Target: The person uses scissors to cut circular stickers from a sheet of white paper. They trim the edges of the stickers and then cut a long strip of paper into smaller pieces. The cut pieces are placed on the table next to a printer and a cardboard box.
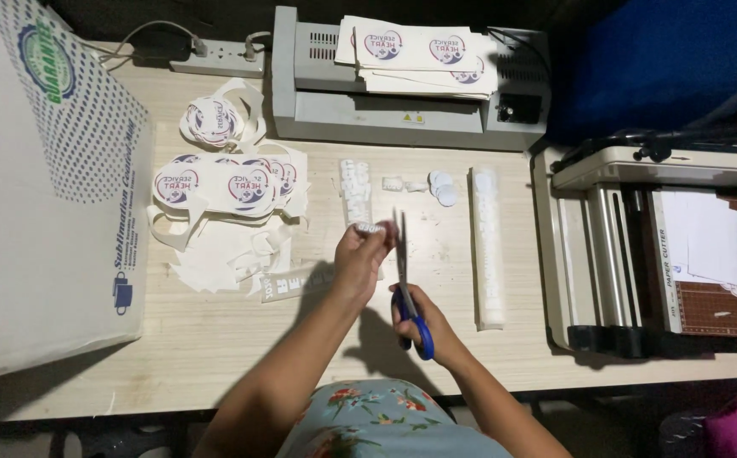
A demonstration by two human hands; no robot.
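Note:
My left hand [360, 259] pinches a small white printed paper piece [369, 228] above the wooden table [215, 339]. My right hand [426, 321] grips blue-handled scissors [406, 280], whose blades point up beside the paper piece. Under the hands lie a strip of small white cut labels [354, 191], a few round white cutouts [442, 187] and a long laminated strip [487, 246].
A pile of round printed stickers and paper offcuts [228, 203] lies to the left. A grey laminator [385, 93] with printed sheets stands at the back, a paper cutter [665, 246] at the right, a large printed white bag [37, 187] at the left, a power strip [215, 58] behind.

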